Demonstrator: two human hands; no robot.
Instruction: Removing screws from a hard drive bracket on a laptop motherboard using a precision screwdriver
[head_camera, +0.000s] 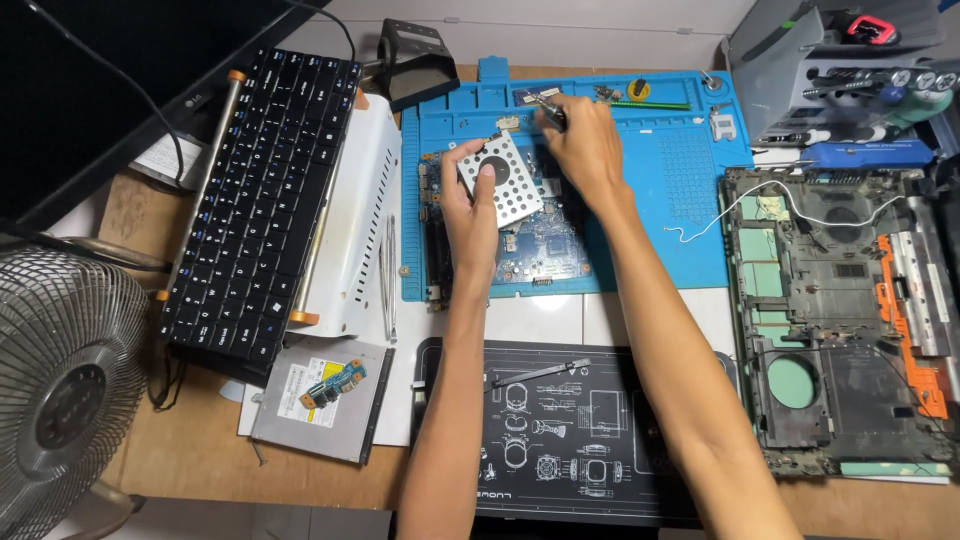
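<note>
My left hand (470, 205) grips a silver perforated drive bracket (506, 182), holding it tilted over a blue circuit board (540, 245) that lies on a blue work mat (680, 180). My right hand (580, 140) is closed around a small dark tool (549, 108), probably a screwdriver, at the bracket's upper right corner. The tool's tip is hidden by the fingers.
A black keyboard (265, 195) rests on a white perforated panel (360, 200) at left, with a fan (65, 385) beside it. An optical drive (315, 400) carries a small board. A black diagram mat (560, 430) lies near me. The open laptop base (840, 320) sits right.
</note>
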